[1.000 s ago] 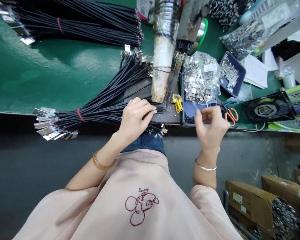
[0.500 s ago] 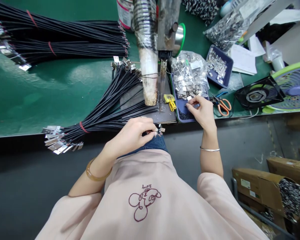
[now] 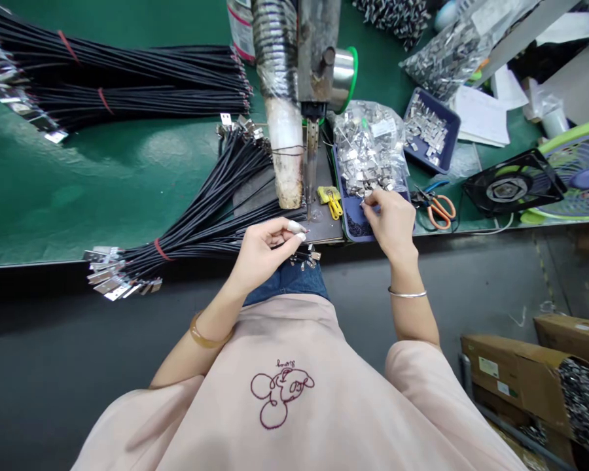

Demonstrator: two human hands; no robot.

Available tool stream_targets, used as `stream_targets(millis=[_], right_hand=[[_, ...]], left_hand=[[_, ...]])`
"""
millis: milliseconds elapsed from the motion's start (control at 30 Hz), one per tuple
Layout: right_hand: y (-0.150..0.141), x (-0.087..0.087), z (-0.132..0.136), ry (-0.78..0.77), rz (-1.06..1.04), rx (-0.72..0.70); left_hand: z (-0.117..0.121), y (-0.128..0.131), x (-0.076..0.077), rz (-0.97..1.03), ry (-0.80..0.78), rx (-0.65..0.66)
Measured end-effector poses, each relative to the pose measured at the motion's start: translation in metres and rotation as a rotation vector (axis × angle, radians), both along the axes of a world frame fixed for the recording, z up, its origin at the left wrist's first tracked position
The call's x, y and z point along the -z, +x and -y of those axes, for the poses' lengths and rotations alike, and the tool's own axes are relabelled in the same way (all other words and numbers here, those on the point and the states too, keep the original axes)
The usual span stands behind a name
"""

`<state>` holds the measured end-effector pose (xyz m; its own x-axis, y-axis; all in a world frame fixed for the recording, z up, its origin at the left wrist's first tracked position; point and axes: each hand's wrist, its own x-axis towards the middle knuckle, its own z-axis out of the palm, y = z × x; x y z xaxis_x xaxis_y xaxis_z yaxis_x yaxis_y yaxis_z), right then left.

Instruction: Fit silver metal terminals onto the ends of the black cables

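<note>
Black rubber-sheathed cables tied with a red band fan out across the green bench mat from ten o'clock down to your lap edge, their flat metal end-tabs hanging over the near rim at eight o'clock. Your left hand is curled over the loose ends of that bundle at the bench edge, thumb and fingers pinched on what looks like a single cable end; the view is too small to be sure it is just one. Several small clip-tipped ends dangle just below your fingers.

Your right hand sits at one o'clock from the left, fingertips pressed together inside the dark blue plastic tray, picking at a small metal clip beside the clear bag of silver clips. Straight ahead at twelve o'clock stands the grey metal press head with its wrapped white column; small yellow snips lie at its foot, and orange-handled scissors rest to the right of the tray.

By my judgement you are mid-batch: two more bound cable bundles lie at eleven o'clock with tabs already fitted at their far ends, while the bundle under your hand has near ends waiting for clips, and the bag is well stocked.
</note>
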<state>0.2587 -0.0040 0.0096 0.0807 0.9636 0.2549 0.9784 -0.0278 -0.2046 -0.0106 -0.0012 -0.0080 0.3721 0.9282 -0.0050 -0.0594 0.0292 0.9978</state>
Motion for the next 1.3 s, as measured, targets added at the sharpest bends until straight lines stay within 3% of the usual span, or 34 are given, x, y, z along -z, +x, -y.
stream_targets(millis=[133,333,467,567,633,867,1300], right_hand=[[-0.005,0.001,0.002,0.004,-0.09,-0.07],[-0.035,-0.01,0.031,0.28,-0.509,0.003],[-0.063,-0.017,0.054,0.218,-0.743,-0.057],[-0.081,-0.012,0.06,0.151,-0.877,-0.124],[-0.088,-0.005,0.059,0.178,-0.889,-0.145],[-0.098,0.013,0.052,0.444,-0.575,-0.158],[-0.106,0.014,0.053,0.201,-1.069,-0.102]], left_hand=[[-0.004,0.003,-0.004,0.086,-0.107,-0.022],[-0.004,0.005,-0.004,0.078,-0.11,-0.031],[-0.005,0.003,-0.003,0.042,-0.08,0.002],[-0.005,0.003,-0.004,0.015,-0.07,0.029],[-0.006,0.003,-0.005,0.005,-0.065,0.03],[-0.004,0.004,-0.005,-0.052,-0.011,0.012],[-0.001,0.002,-0.003,-0.102,0.048,-0.001]])
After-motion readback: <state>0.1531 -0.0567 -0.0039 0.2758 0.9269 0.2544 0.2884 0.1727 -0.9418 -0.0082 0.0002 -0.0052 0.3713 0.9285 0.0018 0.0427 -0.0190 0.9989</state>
